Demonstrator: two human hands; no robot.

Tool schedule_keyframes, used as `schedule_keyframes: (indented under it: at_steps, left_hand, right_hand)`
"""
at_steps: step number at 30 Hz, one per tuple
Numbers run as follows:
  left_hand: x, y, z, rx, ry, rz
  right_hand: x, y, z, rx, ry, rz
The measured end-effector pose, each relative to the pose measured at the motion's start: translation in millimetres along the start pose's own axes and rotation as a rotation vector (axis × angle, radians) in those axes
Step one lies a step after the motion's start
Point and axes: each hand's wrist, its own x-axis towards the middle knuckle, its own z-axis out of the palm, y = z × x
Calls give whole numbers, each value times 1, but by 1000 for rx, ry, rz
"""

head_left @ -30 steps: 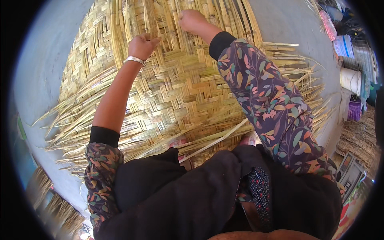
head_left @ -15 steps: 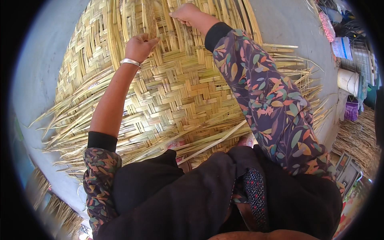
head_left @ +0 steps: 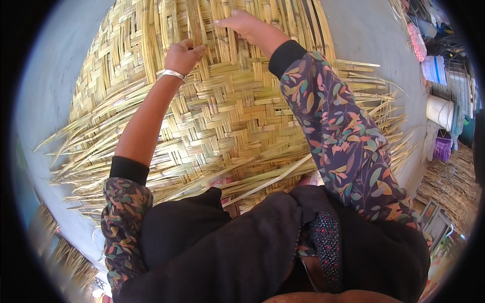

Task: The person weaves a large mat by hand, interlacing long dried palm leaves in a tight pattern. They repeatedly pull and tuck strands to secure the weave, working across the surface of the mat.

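A big woven mat of flat yellow-green reed strips spreads over the floor before me, its loose ends fanning out on both sides. My left hand, with a silver bangle at the wrist, is closed at the lower end of a brownish reed strip lying lengthwise on the mat. To its right, a little farther away, my right hand hovers over the upright strips with thumb and fingers apart and nothing visible in it. Its far fingers are partly hidden.
Grey floor borders the mat. Along the right stand a white bucket, a purple basket and a heap of dry stalks. More dry stalks lie at lower left. One long loose strip crosses near my feet.
My right hand has opened from a closed grip and drawn slightly right and nearer. My left hand stays by the brownish strip, shifted a little to the right in the picture.
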Motion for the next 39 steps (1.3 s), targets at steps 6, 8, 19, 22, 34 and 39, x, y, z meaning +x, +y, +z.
schedule_keyframes:
  at_steps: [6,8,19,22,34,39]
  left_hand:
    - [0,-22,17,67,31,129]
    - [-13,-5,17,86,10,299]
    - [-3,7,7,180,-320,121]
    - [-1,13,4,229,-378,94]
    - [-37,-6,17,43,76,360]
    - [-61,-19,35,438,268,621]
  right_hand:
    - [-32,-12,6,286,-207,2]
    - [-35,-10,5,302,-180,-36]
    - [-38,15,-11,757,110,-258]
    - [-60,19,-16,636,187,-180]
    - [-91,60,-10,136,611,81]
    - [-106,53,-6,-268,698,-90]
